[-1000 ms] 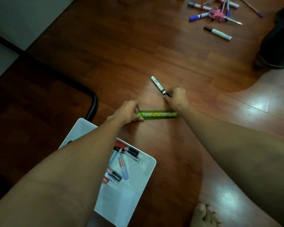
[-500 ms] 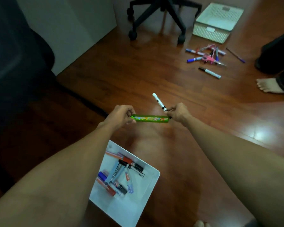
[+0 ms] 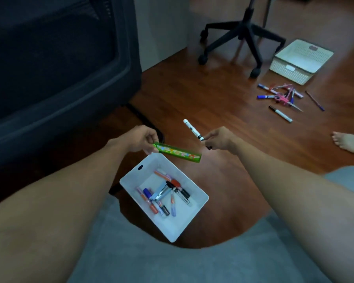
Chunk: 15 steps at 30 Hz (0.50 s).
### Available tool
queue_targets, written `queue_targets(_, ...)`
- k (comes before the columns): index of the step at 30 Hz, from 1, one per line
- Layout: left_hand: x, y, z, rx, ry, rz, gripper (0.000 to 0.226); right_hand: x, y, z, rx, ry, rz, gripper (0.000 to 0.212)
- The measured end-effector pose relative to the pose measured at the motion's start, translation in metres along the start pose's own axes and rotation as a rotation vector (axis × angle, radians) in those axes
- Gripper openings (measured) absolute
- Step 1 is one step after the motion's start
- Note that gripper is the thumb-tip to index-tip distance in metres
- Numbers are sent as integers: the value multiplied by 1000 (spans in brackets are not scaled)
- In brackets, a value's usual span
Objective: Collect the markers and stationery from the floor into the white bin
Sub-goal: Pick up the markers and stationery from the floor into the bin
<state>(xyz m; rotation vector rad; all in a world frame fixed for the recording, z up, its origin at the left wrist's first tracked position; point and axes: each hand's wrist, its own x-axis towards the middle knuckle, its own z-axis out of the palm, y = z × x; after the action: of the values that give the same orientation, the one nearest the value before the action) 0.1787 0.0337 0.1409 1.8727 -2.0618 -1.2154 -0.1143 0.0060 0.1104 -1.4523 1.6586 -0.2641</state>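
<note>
My left hand [image 3: 138,139] grips one end of a long green case [image 3: 178,152] with a colourful print, held in the air over the far rim of the white bin [image 3: 198,207]. My right hand [image 3: 219,139] pinches a white marker [image 3: 193,129] with a black cap by its lower end; the marker points up and to the left, above the floor just beyond the bin. Several markers and pens lie inside the bin. A loose pile of markers [image 3: 280,96] with pink scissors lies on the floor at the far right.
A white lattice basket [image 3: 300,60] stands beyond the pile, beside the black base of an office chair [image 3: 243,35]. A dark piece of furniture [image 3: 55,64] fills the left. Another person's bare foot [image 3: 344,140] rests at the right edge. Grey cloth [image 3: 151,254] covers the near floor.
Both hands have lifted off the floor and come back toward the bin, the left carrying the green case, the right the white marker. The view has tilted up.
</note>
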Motion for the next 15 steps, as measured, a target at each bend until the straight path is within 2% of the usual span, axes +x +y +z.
queue_targets(8,-32,-38,35,-1,-225,-116,22,-50,11,51,22,-306,-43,26)
queue_targets(11,-41,-48,51,-9,-240,-153,24,-53,17,76,16,-363,-61,36)
queue_targets(15,-48,-61,63,-20,-211,-169,28,-52,18,94,-62,-399,-66,38)
